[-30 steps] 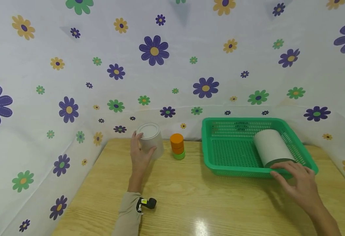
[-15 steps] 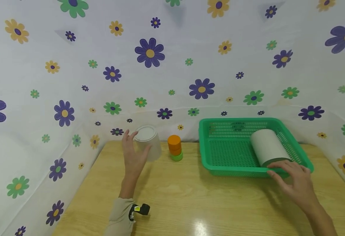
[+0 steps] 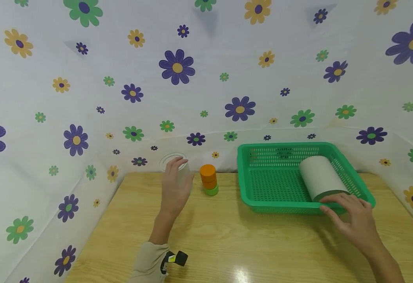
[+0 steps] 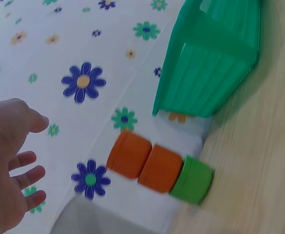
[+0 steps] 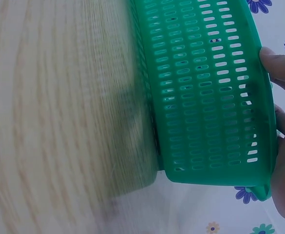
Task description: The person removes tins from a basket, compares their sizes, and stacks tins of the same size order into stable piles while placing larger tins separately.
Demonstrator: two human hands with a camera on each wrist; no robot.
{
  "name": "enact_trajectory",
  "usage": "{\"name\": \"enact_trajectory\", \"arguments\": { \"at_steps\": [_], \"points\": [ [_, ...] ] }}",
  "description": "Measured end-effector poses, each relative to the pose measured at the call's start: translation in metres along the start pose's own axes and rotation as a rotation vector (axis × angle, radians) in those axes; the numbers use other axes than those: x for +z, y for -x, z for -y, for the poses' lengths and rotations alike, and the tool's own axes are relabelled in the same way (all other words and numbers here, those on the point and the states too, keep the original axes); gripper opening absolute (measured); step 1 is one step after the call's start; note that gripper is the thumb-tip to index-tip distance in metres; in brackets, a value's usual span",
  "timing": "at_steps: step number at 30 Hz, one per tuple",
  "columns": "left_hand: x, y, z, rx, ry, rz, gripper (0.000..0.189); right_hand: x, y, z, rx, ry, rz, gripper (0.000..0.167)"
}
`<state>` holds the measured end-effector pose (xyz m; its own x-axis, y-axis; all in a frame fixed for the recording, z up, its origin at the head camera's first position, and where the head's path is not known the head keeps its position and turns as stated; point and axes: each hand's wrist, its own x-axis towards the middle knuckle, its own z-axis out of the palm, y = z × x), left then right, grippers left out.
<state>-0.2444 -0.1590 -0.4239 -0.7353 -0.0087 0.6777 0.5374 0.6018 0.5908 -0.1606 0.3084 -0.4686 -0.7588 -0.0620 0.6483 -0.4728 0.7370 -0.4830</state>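
My left hand (image 3: 174,190) hovers at the front of a white cylindrical can (image 3: 184,173), partly hiding it. Its fingers look loose and spread in the left wrist view, near the can's pale edge (image 4: 98,222); I cannot tell whether they touch it. Just right of the can stands an upright stack (image 3: 209,179) of two orange round pieces on a green one. My right hand (image 3: 355,220) pinches the front rim of a green plastic basket (image 3: 280,204), thumb outside and fingers over the edge. Inside the basket, at its right, a white cylinder (image 3: 323,177) lies on its side.
The wooden table (image 3: 206,236) meets a white flowered cloth (image 3: 206,90) hung behind and on both sides. The basket's slotted wall (image 5: 200,97) fills much of the right wrist view. A small black camera (image 3: 181,258) sits on the left wrist.
My left hand first drew back leftward off the can with fingers spread, then came right again in front of it. The right hand has stayed on the basket rim. The head view has shifted slightly.
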Motion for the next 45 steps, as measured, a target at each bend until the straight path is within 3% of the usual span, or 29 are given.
{"name": "enact_trajectory", "arguments": {
  "at_steps": [7,10,15,21,28,35,45],
  "points": [
    [0.028,-0.006,-0.031,0.076,0.081,0.093,0.038,0.0,-0.001,0.002,0.001,-0.014,0.001,0.031],
    [0.04,-0.009,-0.044,0.076,0.122,0.13,0.037,0.0,-0.002,0.003,0.003,-0.017,0.001,0.03],
    [0.062,-0.011,-0.064,0.055,0.176,0.248,0.039,0.0,0.001,0.002,0.009,-0.001,0.001,0.029],
    [0.088,-0.008,-0.076,0.076,0.224,0.355,0.044,0.001,0.003,0.0,0.009,-0.001,-0.002,0.029],
    [0.111,-0.005,-0.085,0.094,0.19,0.455,0.047,0.002,0.004,0.0,0.003,-0.017,-0.004,0.03],
    [0.134,-0.008,-0.106,0.08,0.132,0.595,0.051,-0.002,0.0,0.0,-0.017,-0.003,-0.015,0.028],
    [0.17,-0.011,-0.13,0.089,0.074,0.649,0.055,0.0,0.001,-0.001,-0.017,0.006,-0.018,0.032]
  ]
}}
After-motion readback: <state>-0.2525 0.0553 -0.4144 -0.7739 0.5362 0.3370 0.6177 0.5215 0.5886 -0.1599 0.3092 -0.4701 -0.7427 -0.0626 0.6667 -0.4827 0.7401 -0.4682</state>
